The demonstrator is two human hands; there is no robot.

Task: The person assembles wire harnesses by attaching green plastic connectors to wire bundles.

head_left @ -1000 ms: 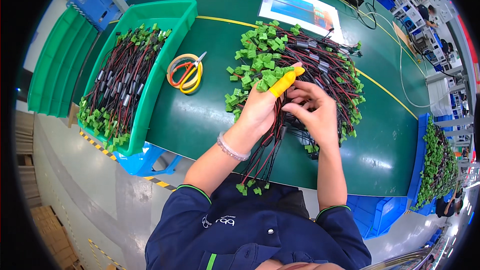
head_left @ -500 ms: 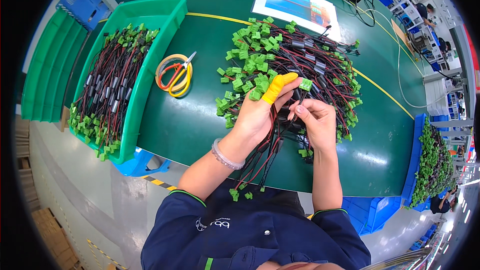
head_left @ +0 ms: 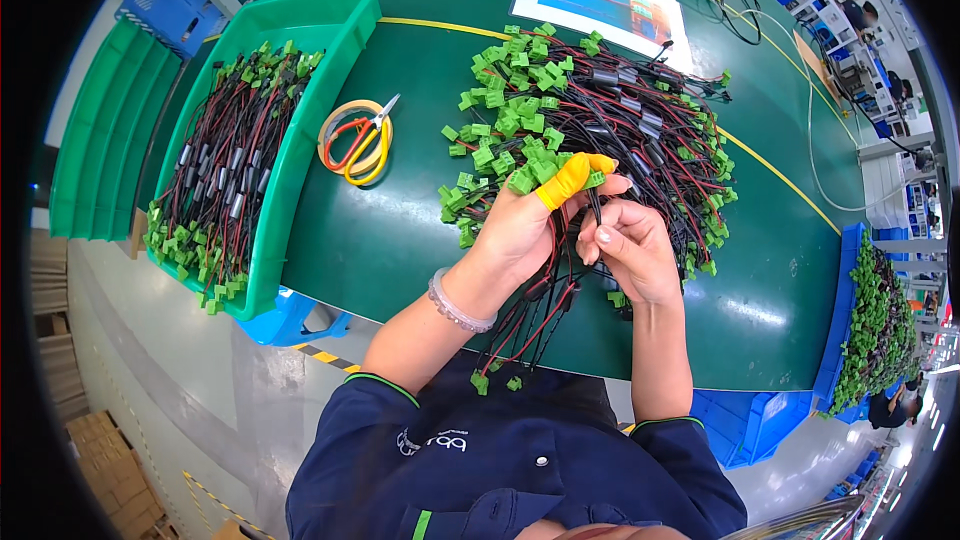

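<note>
My left hand (head_left: 520,227), with yellow tape or a cot over the thumb, is closed on a bunch of red and black wire harnesses (head_left: 545,290) whose ends dangle past the table edge. A green connector (head_left: 594,180) shows at its fingertips. Just right of it, my right hand (head_left: 640,250) pinches the black wire below that connector. Behind both hands lies a large heap of wire harnesses (head_left: 620,90) with green connectors at the ends and black sleeves midway.
A green bin (head_left: 366,15) of similar harnesses stands left. Scissors (head_left: 368,162) rest on a tape roll (head_left: 326,145). A printed sheet (head_left: 610,5) lies at the back of the green table (head_left: 400,270). A blue bin (head_left: 832,350) of harnesses is at right.
The green connector has turned and sunk closer against my left thumb. My right hand remains on the wire, fingers slightly shifted. The whole view has shifted a little.
</note>
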